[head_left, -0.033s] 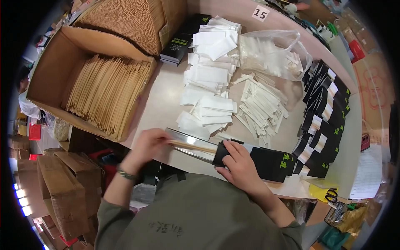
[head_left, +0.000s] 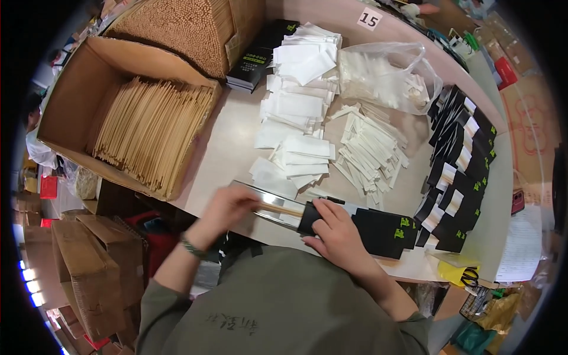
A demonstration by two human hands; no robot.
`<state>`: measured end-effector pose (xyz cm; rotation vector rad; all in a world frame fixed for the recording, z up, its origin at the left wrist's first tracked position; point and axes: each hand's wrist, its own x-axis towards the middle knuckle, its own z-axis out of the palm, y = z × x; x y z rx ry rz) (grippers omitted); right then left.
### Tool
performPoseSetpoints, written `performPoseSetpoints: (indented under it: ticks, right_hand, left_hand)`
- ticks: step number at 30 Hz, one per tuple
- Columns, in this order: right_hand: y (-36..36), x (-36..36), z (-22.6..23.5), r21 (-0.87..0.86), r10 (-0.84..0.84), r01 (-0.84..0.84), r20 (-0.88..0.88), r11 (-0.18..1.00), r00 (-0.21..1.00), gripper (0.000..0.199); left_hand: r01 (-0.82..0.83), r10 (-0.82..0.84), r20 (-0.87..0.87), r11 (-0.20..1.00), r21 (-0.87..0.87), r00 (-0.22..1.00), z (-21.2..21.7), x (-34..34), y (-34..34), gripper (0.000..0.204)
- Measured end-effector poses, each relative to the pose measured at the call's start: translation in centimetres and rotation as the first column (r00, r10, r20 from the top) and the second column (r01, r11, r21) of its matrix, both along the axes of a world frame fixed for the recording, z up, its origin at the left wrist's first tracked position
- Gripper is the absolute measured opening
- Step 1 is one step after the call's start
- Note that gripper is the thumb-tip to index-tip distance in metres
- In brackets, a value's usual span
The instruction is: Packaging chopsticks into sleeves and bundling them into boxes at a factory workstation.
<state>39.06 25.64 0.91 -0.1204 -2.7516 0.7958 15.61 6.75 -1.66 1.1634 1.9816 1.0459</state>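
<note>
My left hand (head_left: 229,207) is closed around the near ends of a pair of wooden chopsticks (head_left: 279,208). They lie along a shiny metal trough (head_left: 275,218) at the table's front edge. Their far ends reach the mouth of a black paper sleeve (head_left: 307,218); how deep they go in is hidden. With thumb and fingers, my right hand (head_left: 335,229) grips that sleeve at its open end. To the right of this hand lie more black sleeves (head_left: 378,229) with green print, stacked flat.
An open carton (head_left: 65,112) at left holds many chopsticks, with a bulk bundle (head_left: 171,35) behind. White packets (head_left: 299,106), slim paper strips (head_left: 370,148) and a clear plastic bag (head_left: 384,77) cover the middle. Filled black sleeves (head_left: 467,183) overlap at right.
My left hand has slid right along the trough, closer to my right hand, with the chopsticks in it. My right hand has barely shifted and keeps its grip on the sleeve.
</note>
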Motion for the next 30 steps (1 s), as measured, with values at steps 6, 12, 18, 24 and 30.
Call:
performPoseSetpoints:
  ticks: [6,12,18,24,30]
  right_hand:
    - [-0.2,0.2,-0.6,0.072,-0.156,0.157,-0.012,0.985,0.988,0.031]
    - [-2.0,-2.5,-4.5,-0.210,-0.086,0.063,-0.105,0.976,0.991,0.020]
    - [-1.4,-1.1,-5.9,0.018,-0.168,0.171,-0.108,0.985,0.980,0.028]
    - [-2.7,-4.1,-4.3,-0.125,-0.096,0.076,-0.160,0.989,0.982,0.034]
    - [14.3,7.3,-1.7,-0.239,-0.500,0.594,0.356,0.768,0.790,0.008]
  left_hand:
    - [-0.173,0.258,-0.381,0.954,0.244,0.888,-1.9,3.1,4.1,0.016]
    - [-0.286,0.278,0.068,0.934,0.213,0.958,-4.0,7.1,3.7,0.025]
    - [0.089,-0.148,0.360,0.980,0.176,0.921,-1.2,5.1,4.6,0.051]
    - [0.119,-0.154,-0.737,0.988,-0.101,0.658,-1.7,2.8,0.8,0.066]
    - [0.004,-0.050,-0.396,0.993,-0.118,0.917,2.2,2.4,5.2,0.044]
